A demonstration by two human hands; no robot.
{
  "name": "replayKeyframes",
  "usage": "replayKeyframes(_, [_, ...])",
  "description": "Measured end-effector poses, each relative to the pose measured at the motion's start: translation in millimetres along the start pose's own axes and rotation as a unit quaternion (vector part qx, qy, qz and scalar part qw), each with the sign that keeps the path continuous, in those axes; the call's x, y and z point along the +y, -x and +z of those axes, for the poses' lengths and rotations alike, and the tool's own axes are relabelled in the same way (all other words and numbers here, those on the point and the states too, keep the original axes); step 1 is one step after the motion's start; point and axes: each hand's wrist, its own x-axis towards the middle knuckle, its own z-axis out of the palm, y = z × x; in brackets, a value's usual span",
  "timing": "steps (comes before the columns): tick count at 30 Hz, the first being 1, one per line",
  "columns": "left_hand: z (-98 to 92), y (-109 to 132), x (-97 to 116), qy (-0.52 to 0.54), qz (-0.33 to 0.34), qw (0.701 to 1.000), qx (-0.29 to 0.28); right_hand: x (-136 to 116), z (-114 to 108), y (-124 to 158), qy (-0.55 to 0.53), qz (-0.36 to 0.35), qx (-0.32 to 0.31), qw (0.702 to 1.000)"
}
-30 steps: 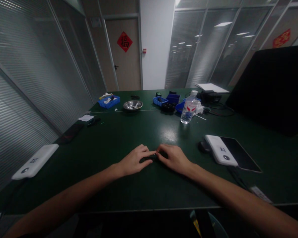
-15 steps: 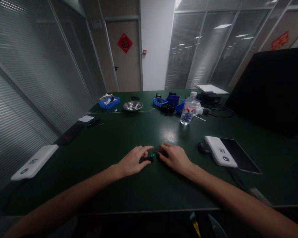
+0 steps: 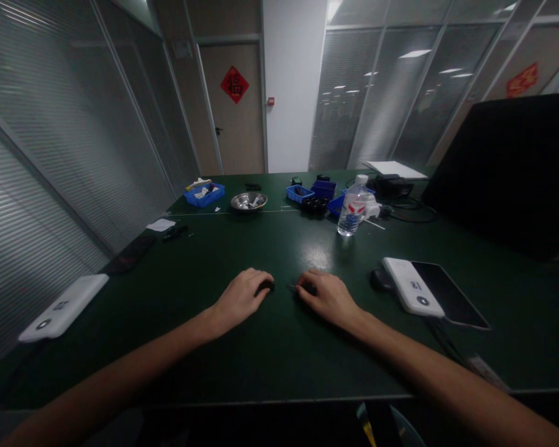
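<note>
1. The left hand [image 3: 240, 299] is curling closed over a small dark part [image 3: 269, 286] near the table's [image 3: 279, 360] front edge.
2. The right hand [image 3: 328, 298] is pinching another small dark piece [image 3: 307, 288] just beside it.
3. A water bottle [image 3: 351, 213] is standing well behind them, toward the back edge.

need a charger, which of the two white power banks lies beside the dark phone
The white power bank on the right, touching the dark phone; the other white power bank lies alone at the left edge.

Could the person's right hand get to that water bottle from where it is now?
Probably yes: the water bottle stands upright beyond the right hand, and only bare green table lies between them, though it looks a stretch.
</note>
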Motion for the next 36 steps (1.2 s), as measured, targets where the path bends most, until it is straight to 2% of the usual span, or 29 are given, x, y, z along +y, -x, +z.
replayKeyframes(4, [-33.8,15.7,-62.4,-0.065,-0.058,0.996,0.002,0.5,-1.1,0.3,-0.006,-0.002,-0.003,1.0])
replayKeyframes(6, [-53.3,22.8,-98.8,-0.126,-0.098,0.987,0.022,0.8,-1.9,0.2,-0.007,-0.002,-0.005,1.0])
replayKeyframes(11, [-98.8,46.1,-185.2,-0.231,-0.242,0.94,0.066,-0.6,-3.8,0.6,-0.008,-0.005,-0.007,1.0])
replayKeyframes(14, [-118.5,62.9,-216.3,-0.229,-0.315,0.917,0.09,-2.3,-4.5,0.9,-0.007,-0.005,-0.012,1.0])
replayKeyframes(18, [-134.3,75.0,-225.4,-0.192,-0.367,0.906,0.093,-3.8,-4.9,1.1,-0.008,-0.007,-0.017,1.0])
replayKeyframes(25, [-142.9,69.7,-218.0,-0.196,-0.368,0.908,0.045,-0.1,-1.9,1.6,-0.015,-0.015,-0.01,1.0])
replayKeyframes(31, [-137.8,74.6,-215.1,-0.186,-0.354,0.91,0.107,-1.3,-3.0,1.6,-0.013,-0.013,-0.012,1.0])
replayKeyframes(36, [-136.9,77.4,-209.7,-0.196,-0.317,0.921,0.116,-2.5,-3.0,1.5,-0.013,-0.013,-0.012,1.0])
